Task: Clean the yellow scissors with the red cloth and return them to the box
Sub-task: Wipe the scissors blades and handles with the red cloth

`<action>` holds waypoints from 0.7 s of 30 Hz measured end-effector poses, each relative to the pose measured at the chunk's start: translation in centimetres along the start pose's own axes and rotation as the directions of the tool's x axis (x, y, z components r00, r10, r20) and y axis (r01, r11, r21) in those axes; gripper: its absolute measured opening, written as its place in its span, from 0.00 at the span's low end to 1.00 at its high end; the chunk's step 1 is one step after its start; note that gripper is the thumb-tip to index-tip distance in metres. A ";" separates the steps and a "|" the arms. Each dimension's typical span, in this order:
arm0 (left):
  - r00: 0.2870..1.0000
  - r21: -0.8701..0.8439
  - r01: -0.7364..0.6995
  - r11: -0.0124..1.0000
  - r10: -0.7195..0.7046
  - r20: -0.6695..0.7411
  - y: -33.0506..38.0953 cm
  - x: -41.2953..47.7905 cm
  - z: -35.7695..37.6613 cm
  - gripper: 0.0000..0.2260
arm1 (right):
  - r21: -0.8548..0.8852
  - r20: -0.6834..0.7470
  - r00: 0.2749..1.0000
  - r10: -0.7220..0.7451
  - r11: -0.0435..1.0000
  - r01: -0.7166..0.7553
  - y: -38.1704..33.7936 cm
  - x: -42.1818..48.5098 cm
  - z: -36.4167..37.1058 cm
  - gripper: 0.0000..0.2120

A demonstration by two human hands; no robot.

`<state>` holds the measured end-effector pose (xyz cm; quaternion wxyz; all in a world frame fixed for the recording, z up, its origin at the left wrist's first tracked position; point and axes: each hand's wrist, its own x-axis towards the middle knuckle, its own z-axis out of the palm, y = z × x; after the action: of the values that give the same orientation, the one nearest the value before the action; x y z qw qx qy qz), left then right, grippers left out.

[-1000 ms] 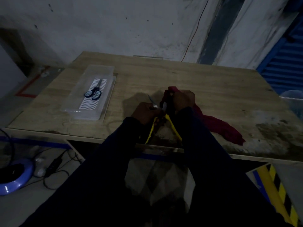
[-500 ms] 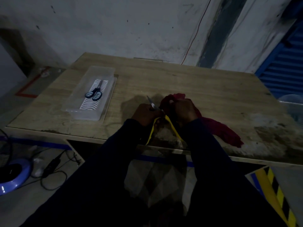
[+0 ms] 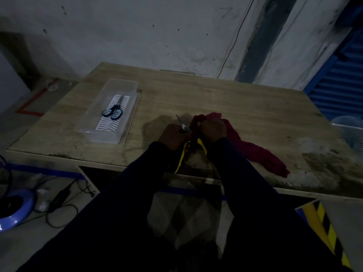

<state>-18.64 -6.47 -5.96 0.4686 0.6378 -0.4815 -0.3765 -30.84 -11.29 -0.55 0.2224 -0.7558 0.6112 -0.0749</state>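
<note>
While both hands work close together, well right of the clear box & nearer the person than it, the yellow scissors sit btwn them, outside the box. The left hand has its fingers curled round the scissors near the pivot. One bare metal blade sticks up out of that fist, tip angled back toward the box's far end. The two yellow handles splay apart in a V below the hands, pointing at the person, so the scissors are spread, not folded.

The right hand touches the left, on the side away from the box, fingers clenched on a bunched end of the red cloth. Cloth is wadded up against the scissors at the pivot. Can't tell whether the 2nd blade is inside the wad; too dark. The rest of the cloth trails off over the wooden table, further from the box, w/ its loose end near the table's front edge.

The box is long, see-through & lidless, w/ its long side running away from the person. In it, on a white wavy-striped liner, lie blue scissors, folded, handles toward the person. On the floor below the box's side of the table: a blue round base & a black cable.
</note>
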 end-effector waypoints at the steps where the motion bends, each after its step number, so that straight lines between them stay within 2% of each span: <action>1: 1.000 -0.015 0.000 1.000 0.000 -0.006 -0.2 0.1 -0.1 0.06 | 0.027 -0.051 0.998 -0.030 0.999 0.032 0.2 0.4 0.0 0.17; 3: 1.000 -0.037 0.005 0.999 -0.007 -0.031 -0.4 0.2 -0.1 0.04 | -0.104 -0.093 0.989 -0.117 0.989 0.107 0.4 1.0 1.0 0.18; 4: 0.999 -0.028 0.005 1.000 -0.006 -0.037 -0.4 0.2 -0.1 0.06 | -0.110 -0.044 0.997 -0.055 0.993 0.050 0.3 1.3 1.1 0.19; 5: 0.999 -0.021 0.012 1.000 -0.012 -0.039 -0.5 0.2 0.0 0.08 | -0.022 0.108 0.994 0.031 0.999 -0.029 0.7 1.8 1.3 0.19; 6: 0.999 -0.013 0.009 1.000 -0.009 -0.036 -0.4 0.0 -0.1 0.08 | 0.022 0.019 1.000 0.019 1.000 -0.020 1.2 2.5 1.6 0.18; 7: 0.999 -0.017 0.010 1.000 -0.010 -0.041 -0.3 -0.1 -0.1 0.07 | 0.122 0.033 0.999 0.029 0.992 -0.033 1.1 2.1 1.3 0.17; 8: 0.999 -0.019 0.013 1.000 -0.013 -0.043 -0.2 -0.2 -0.1 0.05 | 0.221 -0.070 0.997 0.030 0.975 -0.013 1.3 2.0 1.4 0.17; 9: 0.999 -0.009 0.009 1.000 -0.010 -0.036 -0.2 -0.1 -0.2 0.05 | 0.364 -0.125 0.986 0.112 0.929 -0.060 0.7 1.1 1.1 0.19; 11: 1.000 0.018 0.008 1.000 -0.007 -0.025 -0.2 -0.1 -0.1 0.07 | 0.407 -0.025 0.994 0.104 0.910 -0.085 0.9 1.7 1.5 0.21; 14: 1.000 -0.023 0.013 1.000 -0.013 -0.029 -0.5 0.0 0.1 0.09 | 0.300 -0.030 0.999 0.012 0.954 -0.003 0.8 0.8 0.6 0.17; 16: 1.000 -0.020 0.014 1.000 -0.014 -0.019 -0.4 0.0 0.1 0.08 | 0.385 -0.036 0.997 0.071 0.921 -0.052 0.7 1.0 0.8 0.18; 18: 1.000 -0.011 0.011 1.000 -0.011 -0.010 -0.4 0.1 0.0 0.11 | 0.395 -0.109 0.990 0.086 0.918 -0.036 0.5 1.0 1.3 0.19; 20: 1.000 0.025 0.016 1.000 -0.016 -0.003 -0.2 0.2 -0.1 0.11 | 0.486 -0.123 0.985 0.120 0.873 -0.046 0.1 1.4 1.6 0.21; 21: 1.000 0.037 0.020 0.999 -0.020 0.000 -0.1 0.1 -0.2 0.10 | 0.539 -0.133 0.974 0.184 0.838 -0.085 -0.3 1.7 1.6 0.21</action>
<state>-18.41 -6.53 -5.96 0.4528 0.6511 -0.4820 -0.3724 -29.53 -12.47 -2.10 0.3710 -0.6105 0.6359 -0.2921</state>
